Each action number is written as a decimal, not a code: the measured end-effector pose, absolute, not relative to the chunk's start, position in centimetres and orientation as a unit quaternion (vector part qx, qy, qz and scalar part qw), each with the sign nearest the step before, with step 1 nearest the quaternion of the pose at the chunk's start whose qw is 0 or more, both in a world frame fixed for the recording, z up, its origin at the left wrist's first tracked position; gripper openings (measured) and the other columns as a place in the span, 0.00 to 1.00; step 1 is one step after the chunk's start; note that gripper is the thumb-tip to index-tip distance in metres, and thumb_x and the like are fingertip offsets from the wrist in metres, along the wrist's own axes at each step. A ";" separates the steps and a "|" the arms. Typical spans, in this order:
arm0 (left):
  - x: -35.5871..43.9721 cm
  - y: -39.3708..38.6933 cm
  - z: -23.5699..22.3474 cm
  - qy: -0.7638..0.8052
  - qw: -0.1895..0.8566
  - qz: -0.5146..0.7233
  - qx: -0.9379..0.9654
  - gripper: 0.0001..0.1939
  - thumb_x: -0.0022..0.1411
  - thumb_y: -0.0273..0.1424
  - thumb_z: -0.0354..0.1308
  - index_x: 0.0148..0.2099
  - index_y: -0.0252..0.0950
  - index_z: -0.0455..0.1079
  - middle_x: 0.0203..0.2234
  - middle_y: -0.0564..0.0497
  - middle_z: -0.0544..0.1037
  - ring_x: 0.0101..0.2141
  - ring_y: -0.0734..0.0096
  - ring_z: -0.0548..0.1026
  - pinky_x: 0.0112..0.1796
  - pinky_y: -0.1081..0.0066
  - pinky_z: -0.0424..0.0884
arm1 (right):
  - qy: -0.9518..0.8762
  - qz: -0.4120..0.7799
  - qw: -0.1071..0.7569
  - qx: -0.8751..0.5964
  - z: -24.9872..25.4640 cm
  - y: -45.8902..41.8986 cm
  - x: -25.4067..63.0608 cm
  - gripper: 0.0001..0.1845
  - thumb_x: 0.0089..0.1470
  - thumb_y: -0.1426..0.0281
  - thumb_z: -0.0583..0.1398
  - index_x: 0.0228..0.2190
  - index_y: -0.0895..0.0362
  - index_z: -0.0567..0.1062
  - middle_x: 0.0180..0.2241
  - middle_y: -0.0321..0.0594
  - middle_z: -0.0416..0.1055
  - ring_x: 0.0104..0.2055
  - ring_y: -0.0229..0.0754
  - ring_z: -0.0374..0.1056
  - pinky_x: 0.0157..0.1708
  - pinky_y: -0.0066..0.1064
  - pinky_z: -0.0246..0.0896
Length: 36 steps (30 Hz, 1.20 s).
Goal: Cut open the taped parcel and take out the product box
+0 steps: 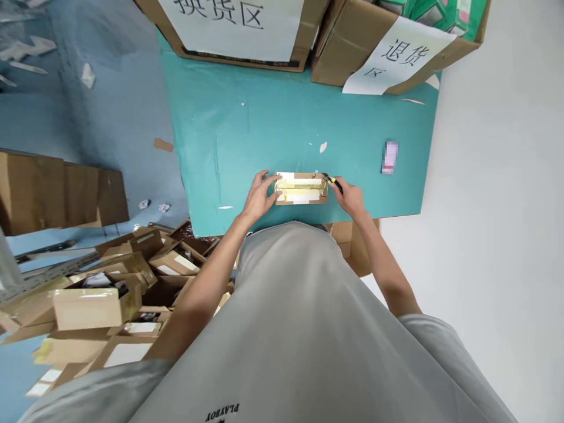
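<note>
A small flat cardboard box [302,188] sealed with yellowish tape lies near the front edge of the teal table [247,135]. My left hand [259,197] rests against the box's left end, fingers curled round it. My right hand [350,197] is closed on a small black and yellow cutter [333,183], whose tip touches the box's right end.
Two big cardboard boxes [247,29] [388,41] with paper signs stand at the table's far edge. A small pink and white item [390,157] lies at the right. A heap of opened cardboard boxes [110,294] fills the floor at the left. White wall runs along the right.
</note>
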<state>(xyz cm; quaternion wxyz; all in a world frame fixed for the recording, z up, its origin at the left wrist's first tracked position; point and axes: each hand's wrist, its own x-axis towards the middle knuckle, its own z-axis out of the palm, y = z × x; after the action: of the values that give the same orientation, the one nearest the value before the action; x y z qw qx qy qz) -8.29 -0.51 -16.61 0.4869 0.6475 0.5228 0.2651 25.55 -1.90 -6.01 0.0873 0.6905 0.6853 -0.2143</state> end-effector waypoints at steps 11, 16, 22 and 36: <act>-8.5 -0.4 -18.4 0.462 0.620 0.276 0.571 0.28 0.69 0.34 0.66 0.69 0.45 0.73 0.69 0.41 0.70 0.60 0.52 0.76 0.52 0.58 0.80 | 0.790 -0.221 0.274 0.503 -3.9 0.9 14.6 0.29 0.81 0.54 0.43 0.69 0.50 0.71 0.57 0.52 0.82 0.53 0.56 0.77 0.46 0.37 0.60; -8.1 -0.3 -18.9 0.448 0.629 0.295 0.563 0.29 0.67 0.32 0.65 0.69 0.44 0.73 0.69 0.41 0.70 0.62 0.52 0.75 0.50 0.61 0.82 | 0.773 -0.217 0.308 0.510 -4.0 1.2 14.0 0.30 0.81 0.53 0.42 0.69 0.51 0.70 0.56 0.54 0.82 0.50 0.57 0.78 0.47 0.40 0.61; -7.8 -0.4 -18.8 0.443 0.636 0.305 0.554 0.29 0.67 0.30 0.64 0.70 0.44 0.72 0.70 0.41 0.69 0.64 0.52 0.73 0.48 0.64 0.83 | 0.765 -0.212 0.329 0.511 -3.7 1.5 13.6 0.31 0.81 0.53 0.40 0.69 0.51 0.68 0.57 0.55 0.81 0.51 0.57 0.78 0.47 0.40 0.60; -7.9 -0.4 -18.9 0.464 0.635 0.299 0.540 0.28 0.67 0.34 0.67 0.68 0.44 0.73 0.69 0.42 0.70 0.61 0.53 0.76 0.57 0.58 0.80 | 0.785 -0.206 0.334 0.479 -3.6 2.6 13.4 0.28 0.81 0.56 0.42 0.67 0.51 0.69 0.56 0.58 0.81 0.50 0.58 0.79 0.49 0.42 0.61</act>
<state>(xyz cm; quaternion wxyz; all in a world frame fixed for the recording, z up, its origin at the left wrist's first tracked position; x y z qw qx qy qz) -7.90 -0.38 -18.89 0.6352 0.5401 0.4639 0.2992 13.44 2.56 -3.57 0.3341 0.4786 0.7853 -0.2064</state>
